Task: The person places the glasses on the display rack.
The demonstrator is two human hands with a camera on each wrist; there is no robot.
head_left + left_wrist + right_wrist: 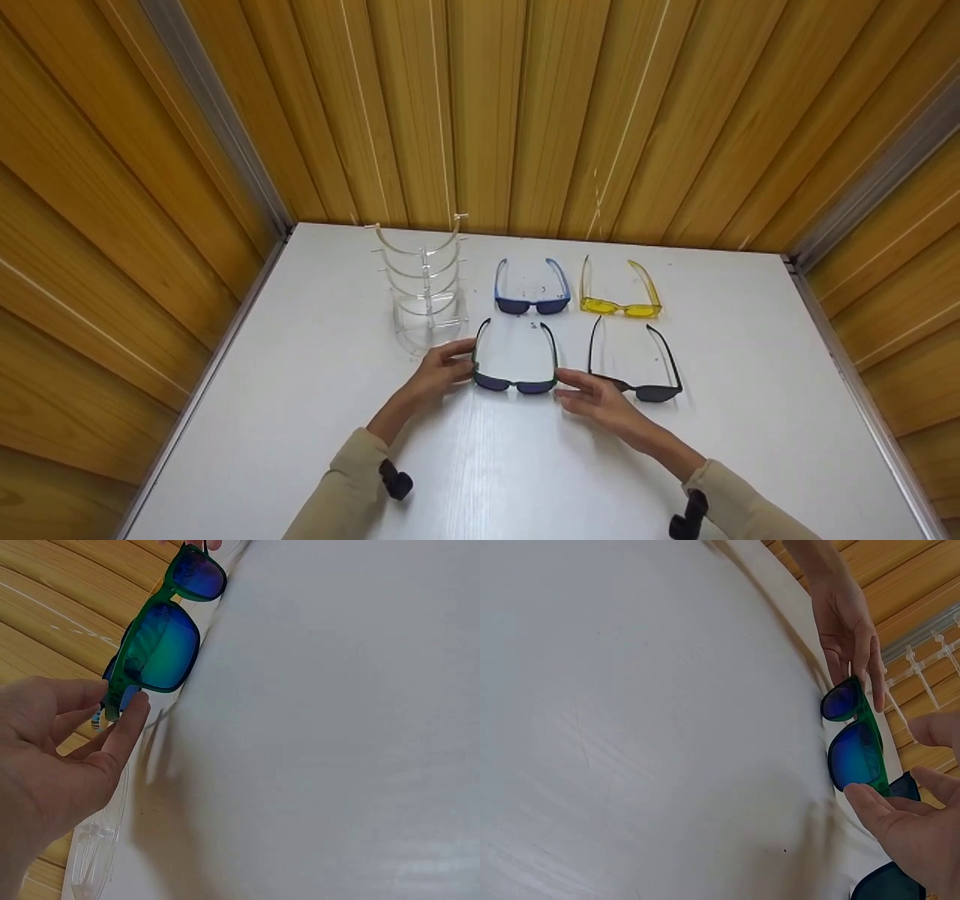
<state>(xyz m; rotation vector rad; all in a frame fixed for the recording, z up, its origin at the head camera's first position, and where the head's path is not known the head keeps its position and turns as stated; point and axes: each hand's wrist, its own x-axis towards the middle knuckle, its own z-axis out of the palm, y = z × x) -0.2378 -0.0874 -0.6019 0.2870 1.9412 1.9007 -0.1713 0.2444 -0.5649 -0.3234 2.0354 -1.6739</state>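
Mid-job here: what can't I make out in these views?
- Head: one lens of the black sunglasses, hidden behind the right hand.
- Head: specks by the blue sunglasses, too small to identify.
- Left wrist: right hand, mostly cut off by top edge.
- Right wrist: clear stand, partly cut off by right edge.

**A small wood-walled booth around a white desk (pixel 480 465)**

The place looks like a compact booth or cubicle. Wood-grain panels close it in: a back wall (pixel 480 112) at 12 o'clock, a left wall (pixel 97 262) between 9 and 10, a right wall (pixel 900 315) at 3. Metal strips run up the corners at 10 (pixel 217 112) and 2 (pixel 877 176). Sunglasses (pixel 491 383) and a clear tiered stand (pixel 428 292) at 11 o'clock resemble shop-display goods; whether this is a shop cannot be told.
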